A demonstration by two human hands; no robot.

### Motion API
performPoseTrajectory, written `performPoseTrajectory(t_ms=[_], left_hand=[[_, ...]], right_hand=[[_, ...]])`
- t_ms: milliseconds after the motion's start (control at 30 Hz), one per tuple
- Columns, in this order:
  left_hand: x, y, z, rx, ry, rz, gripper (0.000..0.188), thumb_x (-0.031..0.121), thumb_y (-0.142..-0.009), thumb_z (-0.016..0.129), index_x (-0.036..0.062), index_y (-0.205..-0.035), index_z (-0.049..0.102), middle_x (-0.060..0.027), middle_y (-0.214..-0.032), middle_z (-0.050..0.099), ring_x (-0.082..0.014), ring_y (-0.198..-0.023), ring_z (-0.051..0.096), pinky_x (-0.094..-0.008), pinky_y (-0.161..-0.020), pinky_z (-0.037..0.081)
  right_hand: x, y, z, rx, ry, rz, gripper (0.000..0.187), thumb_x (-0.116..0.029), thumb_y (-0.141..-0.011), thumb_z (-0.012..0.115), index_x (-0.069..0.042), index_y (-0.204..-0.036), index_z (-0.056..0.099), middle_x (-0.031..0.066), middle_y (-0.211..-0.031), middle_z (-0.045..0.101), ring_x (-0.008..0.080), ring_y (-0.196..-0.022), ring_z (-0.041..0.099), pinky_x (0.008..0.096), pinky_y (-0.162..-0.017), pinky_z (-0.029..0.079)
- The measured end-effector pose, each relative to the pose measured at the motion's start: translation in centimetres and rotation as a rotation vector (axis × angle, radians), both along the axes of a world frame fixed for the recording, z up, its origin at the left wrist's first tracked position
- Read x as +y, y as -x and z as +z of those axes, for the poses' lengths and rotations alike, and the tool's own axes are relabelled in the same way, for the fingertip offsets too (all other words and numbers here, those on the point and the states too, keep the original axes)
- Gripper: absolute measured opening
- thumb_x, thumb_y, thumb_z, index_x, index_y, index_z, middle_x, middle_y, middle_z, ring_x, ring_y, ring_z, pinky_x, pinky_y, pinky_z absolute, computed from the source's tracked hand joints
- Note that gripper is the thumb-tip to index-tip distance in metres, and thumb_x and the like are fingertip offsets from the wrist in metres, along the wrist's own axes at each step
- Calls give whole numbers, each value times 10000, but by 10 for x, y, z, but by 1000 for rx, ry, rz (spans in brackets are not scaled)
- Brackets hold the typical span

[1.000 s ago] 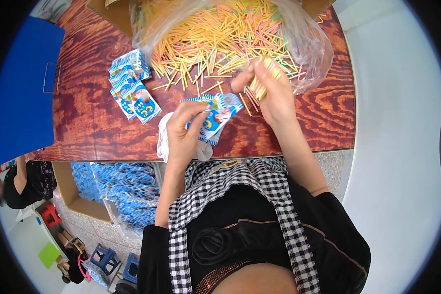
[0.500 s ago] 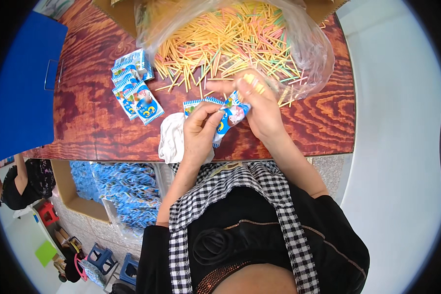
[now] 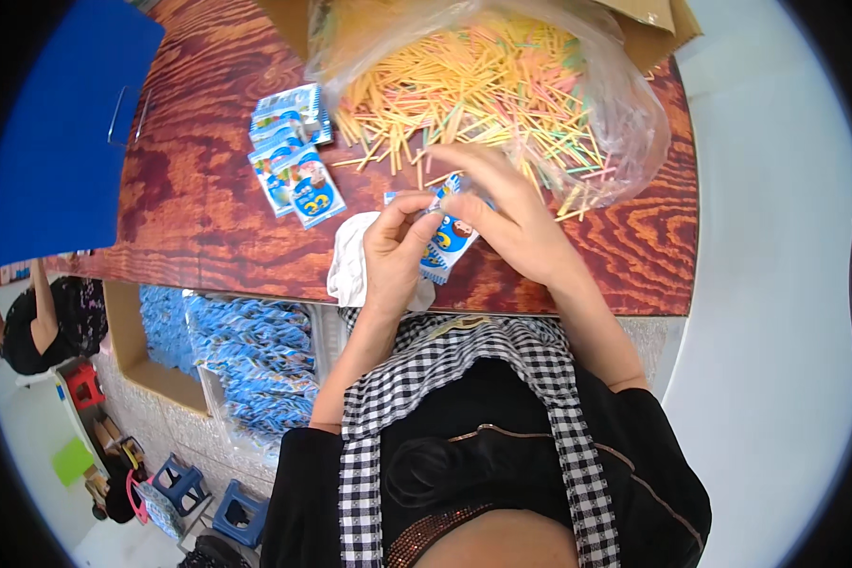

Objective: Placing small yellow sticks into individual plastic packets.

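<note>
My left hand (image 3: 395, 248) pinches the edge of a small blue-and-white printed packet (image 3: 456, 235) between thumb and fingers. From the right, my right hand (image 3: 525, 222) has its thumb on the packet's upper part, with the index finger stretched out beyond it. The other right fingers are mostly hidden, and no sticks show in that hand. Beneath lies at least one more packet, largely covered. A white cloth (image 3: 350, 263) rests beside my left wrist. Just beyond my hands, thin yellow, pink and green sticks (image 3: 473, 76) spill from a clear plastic bag (image 3: 644, 133).
Several packets (image 3: 310, 187) lie overlapped at the left of the wood-grained table (image 3: 199, 222). A cardboard box (image 3: 667, 33) stands behind the bag. Below the table's edge, blue packets (image 3: 251, 346) fill a plastic-lined container. A blue panel (image 3: 62, 133) borders the left; another person (image 3: 62, 312) is beyond.
The view has shifted slightly. My right thumb has come down against the packet, and the yellow sticks seen in my right hand before no longer show. My left hand still pinches the packet.
</note>
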State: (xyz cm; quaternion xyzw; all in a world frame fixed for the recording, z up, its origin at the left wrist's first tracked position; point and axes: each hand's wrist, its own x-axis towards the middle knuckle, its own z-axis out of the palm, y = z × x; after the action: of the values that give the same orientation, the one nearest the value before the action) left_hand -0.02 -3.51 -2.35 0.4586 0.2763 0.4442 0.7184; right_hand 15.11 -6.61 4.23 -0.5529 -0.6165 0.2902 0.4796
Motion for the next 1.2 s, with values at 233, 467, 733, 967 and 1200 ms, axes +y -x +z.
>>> performPoseTrajectory(t_ms=[233,467,733,967,1200], left_hand=[[4,28,3,39,46,-76,223,-27,-848,593,10,-1067,574,-87,-1112,603,-128,-991,579,-265,-863,462],[46,87,-8,555,-129,504,371,89,-780,707,-8,-1105,559,-85,-1025,584,-167,-973,564,-308,-850,458],[77,108,-39,934,-356,670,270,142,-837,673,0,-1042,570,-52,-929,562,-146,-841,543,-293,-747,460],[62,108,-24,691,-335,421,794,149,-819,691,-26,-1431,215,-194,-1443,278,-295,-1327,328,-383,-1064,313],[81,87,-23,921,-459,453,1070,149,-728,767,-31,-1459,6,-280,-1497,127,-372,-1400,158,-417,-1119,198]], right_hand=[[0,-6,16,-292,51,18,123,-46,-770,632,15,-872,600,81,-825,555,234,-742,537,340,-656,409],[32,-22,8,-460,-56,-125,84,-46,-773,610,11,-836,606,95,-773,529,234,-733,535,334,-657,410],[111,66,-50,-202,-74,375,132,-68,-743,633,-1,-855,655,134,-930,560,305,-868,586,393,-762,466],[150,102,-64,-519,27,178,103,-40,-705,622,-22,-798,662,189,-909,593,354,-881,607,440,-742,480],[165,117,-45,-455,-202,220,115,-97,-714,614,-7,-779,646,176,-829,608,342,-829,618,431,-688,496]])
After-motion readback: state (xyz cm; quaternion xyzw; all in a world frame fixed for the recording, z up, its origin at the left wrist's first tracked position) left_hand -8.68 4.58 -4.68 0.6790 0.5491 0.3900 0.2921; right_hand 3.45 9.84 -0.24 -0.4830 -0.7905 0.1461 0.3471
